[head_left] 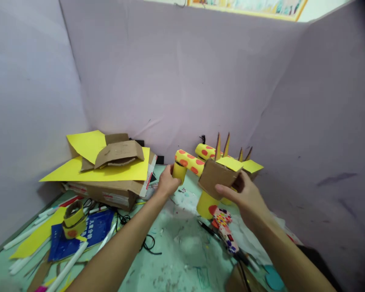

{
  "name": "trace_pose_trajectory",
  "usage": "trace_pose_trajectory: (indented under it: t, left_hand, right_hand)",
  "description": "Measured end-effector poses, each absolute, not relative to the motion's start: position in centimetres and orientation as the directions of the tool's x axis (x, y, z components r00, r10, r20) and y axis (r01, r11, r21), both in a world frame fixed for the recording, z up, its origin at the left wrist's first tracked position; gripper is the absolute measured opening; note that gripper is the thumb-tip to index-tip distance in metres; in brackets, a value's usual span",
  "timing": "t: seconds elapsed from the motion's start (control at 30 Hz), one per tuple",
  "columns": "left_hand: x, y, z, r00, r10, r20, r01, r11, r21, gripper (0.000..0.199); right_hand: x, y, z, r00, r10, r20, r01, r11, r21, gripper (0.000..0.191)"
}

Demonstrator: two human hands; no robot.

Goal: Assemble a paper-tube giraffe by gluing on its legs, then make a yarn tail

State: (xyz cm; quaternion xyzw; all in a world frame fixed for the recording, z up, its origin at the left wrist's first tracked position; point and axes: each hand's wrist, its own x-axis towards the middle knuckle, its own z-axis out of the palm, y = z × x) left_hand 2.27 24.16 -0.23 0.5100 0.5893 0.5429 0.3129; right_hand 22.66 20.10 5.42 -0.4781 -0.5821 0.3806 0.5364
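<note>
Between both hands is a cardboard giraffe (pixel 190 161), its yellow tube body dotted with orange-red spots. My left hand (pixel 168 181) closes around the short yellow tube leg at its left end. At the other end, my right hand (pixel 241 190) grips the brown cardboard box head (pixel 216 177), which has a yellow top and two upright pointed pieces. A yellow tube (pixel 207 205) stands below the head. Behind it is a second, similar spotted giraffe (pixel 204 151), partly hidden. A glue gun (pixel 223 227) with a colourful pattern lies under my right hand.
Cardboard pieces and yellow sheets (pixel 88 170) are stacked on a cardboard box (pixel 109 195) at the left. Nearer lie a blue packet (pixel 99 231), a yellow cardboard ring (pixel 74 221), white sticks (pixel 68 263) and black cord (pixel 150 245). A black pen (pixel 208 229) lies by the glue gun.
</note>
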Motion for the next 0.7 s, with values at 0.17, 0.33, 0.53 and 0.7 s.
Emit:
trace_pose_trajectory:
  t: [0.17,0.33,0.53,0.7]
  left_hand:
    - [0.9,14.6,1.2,-0.151,0.977,0.152,0.063,-0.144,0.988,0.055]
    - [-0.7,7.8,-0.1,-0.132,0.991,0.023,-0.165,-0.045,0.985,0.061]
    - [-1.0,5.6,-2.8,-0.183,0.982,-0.055,-0.096,0.037,0.995,0.049]
    - [-1.0,5.8,-3.7,-0.148,0.987,-0.063,-0.074,0.052,0.996,0.049]
  right_hand:
    - [25.1,15.1,5.1,-0.173,0.967,0.186,-0.026,0.184,-0.983,0.07]
    - [25.0,10.9,3.1,-0.407,0.895,0.181,0.117,0.248,-0.962,0.077]
    - [24.5,8.5,1.3,-0.469,0.843,0.262,0.304,0.433,-0.849,0.087]
    - [24.0,7.8,0.9,-0.484,0.834,0.265,0.223,0.41,-0.884,0.085]
